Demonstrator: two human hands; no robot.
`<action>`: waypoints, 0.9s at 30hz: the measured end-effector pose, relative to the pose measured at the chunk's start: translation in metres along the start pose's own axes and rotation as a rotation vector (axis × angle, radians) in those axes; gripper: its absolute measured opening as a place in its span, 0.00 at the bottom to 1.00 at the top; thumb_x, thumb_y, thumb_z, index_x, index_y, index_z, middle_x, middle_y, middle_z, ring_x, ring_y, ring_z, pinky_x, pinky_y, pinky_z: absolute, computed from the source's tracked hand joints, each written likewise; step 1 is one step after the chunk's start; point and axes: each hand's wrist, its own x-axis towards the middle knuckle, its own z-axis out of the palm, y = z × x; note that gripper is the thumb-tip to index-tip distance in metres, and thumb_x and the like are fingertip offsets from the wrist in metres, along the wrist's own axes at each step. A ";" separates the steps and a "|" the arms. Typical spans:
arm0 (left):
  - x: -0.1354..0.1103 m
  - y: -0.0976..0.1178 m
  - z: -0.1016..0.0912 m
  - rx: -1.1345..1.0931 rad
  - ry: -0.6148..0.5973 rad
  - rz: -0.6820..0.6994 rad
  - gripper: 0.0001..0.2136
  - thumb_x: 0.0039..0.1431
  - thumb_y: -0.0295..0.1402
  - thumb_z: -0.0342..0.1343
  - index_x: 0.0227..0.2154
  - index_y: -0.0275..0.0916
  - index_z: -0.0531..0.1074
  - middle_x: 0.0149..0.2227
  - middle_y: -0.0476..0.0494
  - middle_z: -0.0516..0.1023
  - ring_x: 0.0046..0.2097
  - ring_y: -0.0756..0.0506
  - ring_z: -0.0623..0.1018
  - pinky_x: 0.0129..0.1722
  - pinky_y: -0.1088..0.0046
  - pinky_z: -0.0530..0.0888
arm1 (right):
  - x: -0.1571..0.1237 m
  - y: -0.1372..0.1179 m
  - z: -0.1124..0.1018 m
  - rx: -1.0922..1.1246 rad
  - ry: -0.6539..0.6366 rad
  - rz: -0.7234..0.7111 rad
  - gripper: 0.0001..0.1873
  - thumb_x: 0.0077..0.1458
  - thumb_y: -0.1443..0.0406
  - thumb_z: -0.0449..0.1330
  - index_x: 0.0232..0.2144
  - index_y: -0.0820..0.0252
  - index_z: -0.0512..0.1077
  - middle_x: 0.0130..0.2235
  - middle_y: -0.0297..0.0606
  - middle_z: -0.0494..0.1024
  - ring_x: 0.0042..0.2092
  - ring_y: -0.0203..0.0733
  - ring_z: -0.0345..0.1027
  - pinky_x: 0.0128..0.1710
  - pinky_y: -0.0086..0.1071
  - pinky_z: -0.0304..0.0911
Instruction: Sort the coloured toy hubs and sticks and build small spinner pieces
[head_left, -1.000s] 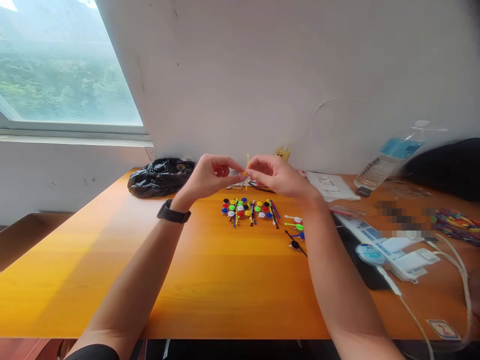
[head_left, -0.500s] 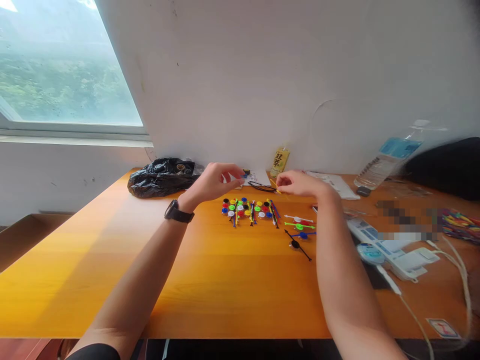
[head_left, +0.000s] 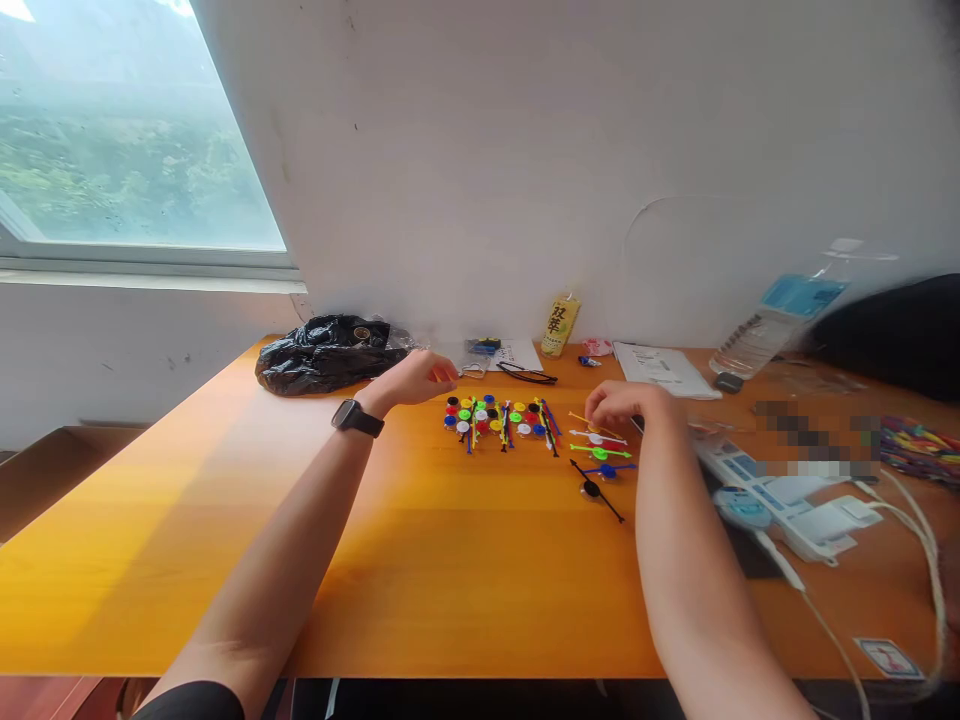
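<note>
My right hand (head_left: 616, 402) pinches a yellow arrow spinner (head_left: 576, 416) at the back of a column of others. In that column lie a white spinner (head_left: 597, 438), a green spinner (head_left: 599, 453), a blue spinner (head_left: 607, 471) and a tilted black spinner (head_left: 592, 490). My left hand (head_left: 421, 379) hovers with loosely bent fingers and holds nothing. Just right of it sit several coloured round bases (head_left: 481, 418), with bundles of loose plastic arrows (head_left: 505, 427) between them. The fingertips of my right hand are partly hidden.
Along the wall are a black plastic bag (head_left: 326, 355), glasses (head_left: 527, 374), a yellow drink carton (head_left: 560, 325) and a white packet (head_left: 666, 371). A water bottle (head_left: 776, 315), a power strip (head_left: 780, 510) with cables, and coloured strands (head_left: 922, 450) occupy the right side.
My right hand has moved right and toward me, bringing the yellow spinner down to the column. My left hand has dropped a little and drawn back to the left.
</note>
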 end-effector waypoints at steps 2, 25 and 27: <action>-0.001 -0.003 0.000 0.002 -0.016 -0.016 0.11 0.60 0.37 0.62 0.41 0.38 0.85 0.36 0.41 0.86 0.37 0.42 0.84 0.35 0.71 0.77 | 0.002 0.003 -0.001 0.051 -0.124 0.015 0.14 0.34 0.62 0.74 0.28 0.60 0.84 0.25 0.39 0.77 0.27 0.38 0.65 0.27 0.31 0.60; 0.006 -0.035 0.034 0.036 -0.221 -0.096 0.20 0.57 0.43 0.66 0.50 0.38 0.82 0.49 0.39 0.85 0.42 0.42 0.84 0.41 0.72 0.77 | -0.024 -0.051 -0.021 -0.005 -0.005 -0.225 0.19 0.53 0.54 0.68 0.44 0.57 0.80 0.48 0.45 0.84 0.46 0.48 0.79 0.42 0.34 0.72; 0.006 -0.035 0.034 0.041 -0.245 -0.113 0.19 0.55 0.42 0.67 0.48 0.39 0.83 0.46 0.40 0.86 0.41 0.42 0.84 0.38 0.73 0.76 | -0.025 -0.055 -0.021 -0.027 0.004 -0.239 0.19 0.53 0.54 0.68 0.44 0.57 0.80 0.48 0.44 0.84 0.45 0.48 0.80 0.43 0.35 0.72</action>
